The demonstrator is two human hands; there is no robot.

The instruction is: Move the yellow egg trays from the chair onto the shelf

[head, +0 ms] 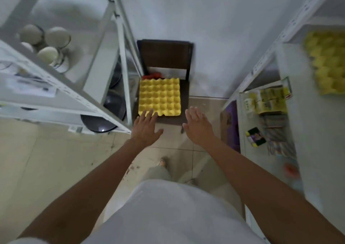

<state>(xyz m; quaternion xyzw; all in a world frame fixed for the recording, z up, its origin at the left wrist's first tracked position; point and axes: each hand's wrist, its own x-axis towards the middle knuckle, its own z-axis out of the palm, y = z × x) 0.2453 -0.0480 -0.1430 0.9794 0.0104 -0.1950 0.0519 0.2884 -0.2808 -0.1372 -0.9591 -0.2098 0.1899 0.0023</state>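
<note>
Count: two yellow egg trays in view. One egg tray (159, 96) is lying flat on the seat of a dark brown chair (166, 56) that is standing against the white wall; whether it is a single tray or a stack cannot be told. A second, blurred egg tray (327, 61) is sitting on the upper level of the right shelf (291, 31). Something red (153, 75) is showing behind the chair tray, too small to identify.

Two hands, both reaching forward and holding nothing. The left hand (145, 127) is spreading its fingers wide, with its fingertips overlapping the near left corner of the chair tray; contact cannot be told. The right hand (198, 125) is hanging open with fingers straight, just beside the tray's near right corner, apart from it.

Left shelf (56, 87): four pale round-lidded jars (56, 38) are standing together on one level, papers (28, 83) are lying on another, and dark round pans (113, 103) are sitting lower down. Lower right shelf level: yellow-green boxes (268, 100) and small packets (255, 137) are lying there.
</note>
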